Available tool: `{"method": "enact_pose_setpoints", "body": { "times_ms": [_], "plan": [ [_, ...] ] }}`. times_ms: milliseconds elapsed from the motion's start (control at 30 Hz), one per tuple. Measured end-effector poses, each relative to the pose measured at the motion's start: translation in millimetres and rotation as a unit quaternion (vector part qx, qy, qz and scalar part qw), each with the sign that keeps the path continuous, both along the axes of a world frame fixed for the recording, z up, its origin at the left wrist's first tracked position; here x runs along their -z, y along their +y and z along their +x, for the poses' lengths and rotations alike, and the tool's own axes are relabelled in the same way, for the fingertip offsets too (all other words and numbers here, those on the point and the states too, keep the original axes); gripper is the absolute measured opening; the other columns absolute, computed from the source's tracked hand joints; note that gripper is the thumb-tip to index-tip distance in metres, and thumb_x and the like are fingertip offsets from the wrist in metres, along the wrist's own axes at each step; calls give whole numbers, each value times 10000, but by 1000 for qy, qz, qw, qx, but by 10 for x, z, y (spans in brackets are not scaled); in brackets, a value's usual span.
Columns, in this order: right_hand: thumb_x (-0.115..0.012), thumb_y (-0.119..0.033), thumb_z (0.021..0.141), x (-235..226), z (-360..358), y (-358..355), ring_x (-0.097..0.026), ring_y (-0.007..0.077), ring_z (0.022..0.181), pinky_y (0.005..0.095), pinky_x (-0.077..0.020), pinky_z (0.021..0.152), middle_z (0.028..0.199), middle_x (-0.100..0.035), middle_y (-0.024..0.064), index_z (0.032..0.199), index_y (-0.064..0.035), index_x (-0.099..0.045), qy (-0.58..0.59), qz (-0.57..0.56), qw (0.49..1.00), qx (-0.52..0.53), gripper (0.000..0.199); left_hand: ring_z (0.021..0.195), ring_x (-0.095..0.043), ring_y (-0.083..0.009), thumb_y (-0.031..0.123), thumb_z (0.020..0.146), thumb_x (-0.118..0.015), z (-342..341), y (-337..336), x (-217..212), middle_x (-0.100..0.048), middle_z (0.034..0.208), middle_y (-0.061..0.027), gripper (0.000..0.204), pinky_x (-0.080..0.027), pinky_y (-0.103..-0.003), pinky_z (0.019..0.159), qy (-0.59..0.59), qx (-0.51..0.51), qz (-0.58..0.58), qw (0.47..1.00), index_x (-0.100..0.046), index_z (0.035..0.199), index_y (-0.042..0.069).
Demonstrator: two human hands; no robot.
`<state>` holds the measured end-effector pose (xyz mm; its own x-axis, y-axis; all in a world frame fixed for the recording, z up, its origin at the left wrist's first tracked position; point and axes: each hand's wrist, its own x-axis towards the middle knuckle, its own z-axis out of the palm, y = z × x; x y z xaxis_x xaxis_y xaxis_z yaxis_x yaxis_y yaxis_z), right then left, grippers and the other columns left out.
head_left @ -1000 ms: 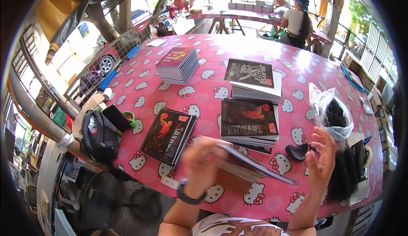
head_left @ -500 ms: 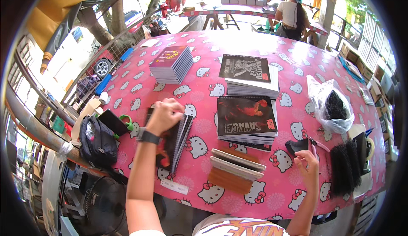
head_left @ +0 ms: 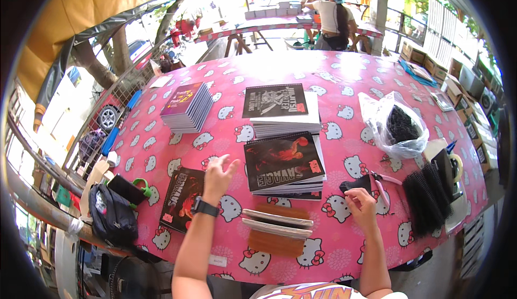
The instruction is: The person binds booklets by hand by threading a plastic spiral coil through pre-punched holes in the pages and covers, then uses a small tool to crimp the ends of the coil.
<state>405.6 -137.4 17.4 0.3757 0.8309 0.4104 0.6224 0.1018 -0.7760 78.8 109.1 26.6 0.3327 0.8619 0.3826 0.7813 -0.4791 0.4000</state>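
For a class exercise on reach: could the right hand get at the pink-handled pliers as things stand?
Probably yes: the right hand is close by, and the pliers' pink handles lie uncovered, with nothing apparently blocking them.

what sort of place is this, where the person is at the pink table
Probably a small open-sided notebook-binding workshop: there are stacked spiral notebooks, a bundle of what look like black binding coils, and tree trunks outside in daylight.

2 hands (head_left: 219,176), 1 pliers (head_left: 389,179), 1 wooden stand (head_left: 276,243)
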Motion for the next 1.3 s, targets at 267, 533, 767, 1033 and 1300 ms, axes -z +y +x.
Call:
{"method": "enact_pose_setpoints", "body": {
  "times_ms": [267, 533, 767, 1033, 1300],
  "plan": [
    [-617, 11, 810, 38, 19, -60, -599, 119, 714, 231, -473, 591, 869, -605, 68, 945, -32, -644, 56, 5, 998, -13, 144, 783, -661, -161, 74, 737, -715, 128, -50, 63, -687, 890, -133, 353, -523, -284, 713, -297, -2, -197, 934, -607, 1044, -63],
    [-693, -40, 772, -464, -434, 124, -611, 137, 782, 259, -484, 645, 936, -635, 73, 998, -24, -638, 116, 56, 992, 0, 233, 931, -544, -107, -69, 797, -595, 217, -705, -765, -588, 999, -28, 292, -436, -238, 809, -557, 166, -115, 805, -525, 1062, 32],
    [-755, -37, 653, -498, -687, -163, -604, 208, 736, 292, -481, 617, 820, -636, 67, 902, -35, -679, 1, 96, 977, -190, 260, 844, -647, -236, -61, 806, -600, 42, -1243, -821, -626, 910, -173, 299, -546, -359, 732, -570, 330, -184, 729, -437, 1036, 40],
    [-716, 4, 656, -138, -644, -266, -601, 253, 827, 358, -502, 725, 900, -635, 71, 990, -61, -628, -36, 15, 980, -193, 351, 880, -611, -154, -111, 771, -603, -26, -1348, -473, -626, 919, -87, 288, -466, -278, 829, -431, 234, -149, 859, -537, 1030, -2],
    [-607, -38, 715, 130, -1002, -205, -373, 374, 1236, 465, -286, 1041, 1339, -397, 201, 1369, -24, -306, -56, -136, 976, -162, 720, 943, -481, -131, 274, 819, -614, 59, -1268, 73, -539, 1051, -95, 570, -370, -269, 863, -603, 202, -194, 747, -419, 1271, -14]
  ]
}}
